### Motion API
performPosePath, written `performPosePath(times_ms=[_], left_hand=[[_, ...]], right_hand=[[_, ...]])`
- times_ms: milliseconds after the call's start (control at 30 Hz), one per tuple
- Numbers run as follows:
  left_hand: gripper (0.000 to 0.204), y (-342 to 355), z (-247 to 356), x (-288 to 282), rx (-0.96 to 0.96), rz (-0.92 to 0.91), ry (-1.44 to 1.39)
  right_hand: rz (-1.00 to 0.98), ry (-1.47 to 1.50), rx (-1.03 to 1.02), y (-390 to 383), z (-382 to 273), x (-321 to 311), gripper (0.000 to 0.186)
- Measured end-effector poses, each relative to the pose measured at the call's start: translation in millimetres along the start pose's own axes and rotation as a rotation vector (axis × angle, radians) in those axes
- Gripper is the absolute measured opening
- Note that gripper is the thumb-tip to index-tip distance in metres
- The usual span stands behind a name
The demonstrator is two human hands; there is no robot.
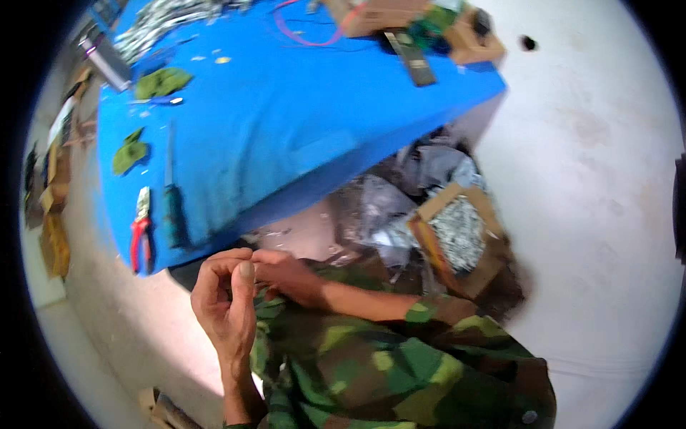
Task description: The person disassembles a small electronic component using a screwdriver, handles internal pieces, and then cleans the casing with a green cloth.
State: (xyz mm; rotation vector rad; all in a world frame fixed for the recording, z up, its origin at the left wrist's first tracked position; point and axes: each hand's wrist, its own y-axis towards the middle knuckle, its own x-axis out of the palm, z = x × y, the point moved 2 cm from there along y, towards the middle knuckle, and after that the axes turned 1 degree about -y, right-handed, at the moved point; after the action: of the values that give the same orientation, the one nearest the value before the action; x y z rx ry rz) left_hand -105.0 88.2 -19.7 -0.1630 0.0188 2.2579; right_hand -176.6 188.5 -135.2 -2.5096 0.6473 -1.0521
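Both hands are together in front of my camouflage clothing, just below the near edge of the blue-covered table. My left hand is raised with its fingers curled in and the thumb alongside them. Its fingertips meet those of my right hand, which reaches across from the right with bent fingers. Anything between the fingers is hidden. Nearest to them on the table lie red-handled pliers and a screwdriver with a dark teal handle.
Two green cloth pieces, one crumpled and one smaller, lie at the table's left. Beyond are a metal pile, a pink cord and a dark flat bar. A cardboard box of silvery pieces stands below, beside plastic bags.
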Motion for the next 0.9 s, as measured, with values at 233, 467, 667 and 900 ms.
performPosePath(times_ms=[233, 467, 667, 900], left_hand=[[0.014, -30.7, -48.3, -60.6, -0.065, 0.272, 0.017], [0.016, -53.6, -51.2, -42.4, -0.234, 0.268, -0.055], [0.021, -57.7, -59.1, -47.2, -0.232, 0.258, -0.031], [0.024, -57.4, -59.5, -49.1, -0.243, 0.245, -0.026]], right_hand=[[0.068, 0.242, -0.024, 8.0, -7.0, 8.6, 0.028], [-0.016, 0.176, 0.023, 13.1, -20.5, 31.8, 0.027], [0.011, 0.148, 0.021, 13.4, -16.8, 34.2, 0.027], [0.020, 0.119, -0.024, 10.6, -13.0, 35.1, 0.028]])
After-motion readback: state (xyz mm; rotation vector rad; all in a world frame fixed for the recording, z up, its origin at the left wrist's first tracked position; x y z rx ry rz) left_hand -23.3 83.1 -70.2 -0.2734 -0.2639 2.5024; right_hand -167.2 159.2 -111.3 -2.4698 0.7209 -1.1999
